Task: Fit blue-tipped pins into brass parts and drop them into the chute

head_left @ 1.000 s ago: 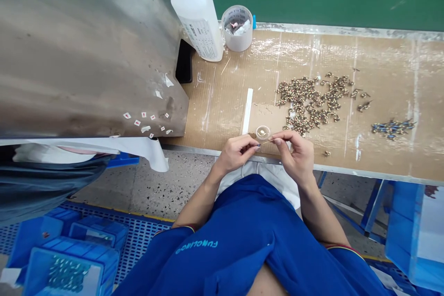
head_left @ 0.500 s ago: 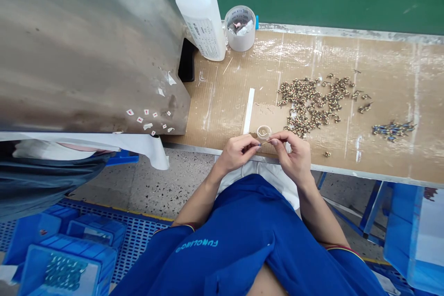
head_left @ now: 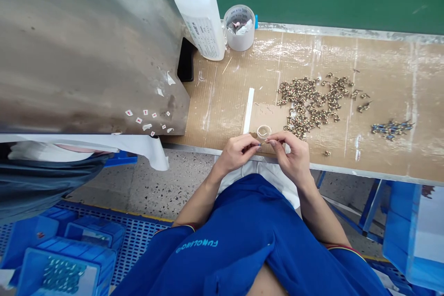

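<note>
My left hand and my right hand meet at the front edge of the cardboard-covered bench. Both pinch with thumb and fingers. A thin stick runs between the fingertips; my right hand holds it. My left hand pinches something tiny and dark that I cannot make out. Just beyond the fingertips sits a small clear round cap. A pile of several small brass-coloured parts lies to the right of it, and a smaller cluster of bluish parts farther right.
A white bottle with a blue cap and a small tub stand at the back. A white strip lies on the bench. A large metal housing fills the left. Blue crates sit on the floor.
My hands stay pinched together at the bench edge, with hardly any motion. The view has shifted slightly.
</note>
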`<state>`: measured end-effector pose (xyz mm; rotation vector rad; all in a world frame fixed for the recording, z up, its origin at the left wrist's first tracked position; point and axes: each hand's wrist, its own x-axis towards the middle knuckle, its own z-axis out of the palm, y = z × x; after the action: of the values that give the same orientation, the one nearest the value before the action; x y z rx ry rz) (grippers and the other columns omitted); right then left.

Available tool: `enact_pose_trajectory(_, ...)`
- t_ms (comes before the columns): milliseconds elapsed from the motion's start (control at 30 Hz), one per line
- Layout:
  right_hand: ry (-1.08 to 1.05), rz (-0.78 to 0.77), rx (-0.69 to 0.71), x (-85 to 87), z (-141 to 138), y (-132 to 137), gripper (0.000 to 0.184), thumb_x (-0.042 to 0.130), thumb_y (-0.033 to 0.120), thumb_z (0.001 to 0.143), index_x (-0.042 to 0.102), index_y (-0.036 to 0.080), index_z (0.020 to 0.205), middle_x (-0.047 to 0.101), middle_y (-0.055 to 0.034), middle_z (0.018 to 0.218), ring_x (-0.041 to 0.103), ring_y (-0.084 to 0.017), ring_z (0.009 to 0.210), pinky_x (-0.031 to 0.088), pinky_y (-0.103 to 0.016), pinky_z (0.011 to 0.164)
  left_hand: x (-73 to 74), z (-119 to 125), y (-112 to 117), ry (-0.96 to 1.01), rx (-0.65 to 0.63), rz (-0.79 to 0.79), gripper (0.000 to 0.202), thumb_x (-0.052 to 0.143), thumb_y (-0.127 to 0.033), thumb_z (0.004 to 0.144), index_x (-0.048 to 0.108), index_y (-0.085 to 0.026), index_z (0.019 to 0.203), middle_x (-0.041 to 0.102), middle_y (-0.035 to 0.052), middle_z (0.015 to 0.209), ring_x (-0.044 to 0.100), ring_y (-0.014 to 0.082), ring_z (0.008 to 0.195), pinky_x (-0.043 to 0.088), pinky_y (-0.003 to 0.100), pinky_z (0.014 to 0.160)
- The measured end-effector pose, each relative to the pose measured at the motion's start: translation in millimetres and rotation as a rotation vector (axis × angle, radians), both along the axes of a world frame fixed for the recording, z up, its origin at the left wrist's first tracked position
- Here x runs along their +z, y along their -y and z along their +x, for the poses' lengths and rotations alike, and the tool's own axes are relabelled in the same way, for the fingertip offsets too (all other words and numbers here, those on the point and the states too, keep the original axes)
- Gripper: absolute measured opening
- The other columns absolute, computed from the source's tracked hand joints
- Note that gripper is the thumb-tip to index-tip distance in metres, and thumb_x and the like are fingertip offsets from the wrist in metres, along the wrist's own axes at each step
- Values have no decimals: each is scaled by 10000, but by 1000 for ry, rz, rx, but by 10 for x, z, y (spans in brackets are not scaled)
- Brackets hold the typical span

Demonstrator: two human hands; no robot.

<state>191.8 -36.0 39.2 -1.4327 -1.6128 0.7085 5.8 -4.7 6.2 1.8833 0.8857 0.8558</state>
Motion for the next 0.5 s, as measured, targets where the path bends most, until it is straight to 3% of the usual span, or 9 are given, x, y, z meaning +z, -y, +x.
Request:
enact_pose_trajectory(300,-160,9,-154,-58,59,-44,125,620,314,965,713,244,919,768,-40,849,709,-184,753,542,-317,672,-10,-51,-48,68,-14,-61,186,606,-279,974,702,-154,875,678,34,750,578,109,630,458,226,602)
enact_pose_trajectory(500,-16,98,-61,-131,29,-134,148,589,249,978,719,245,907,750,-47,894,698,-190,843,549,-336,735,-58,-92,-90,130,-31,-61,189,623,-291,970,712,-155,874,691,38,762,596,108,644,471,219,604)
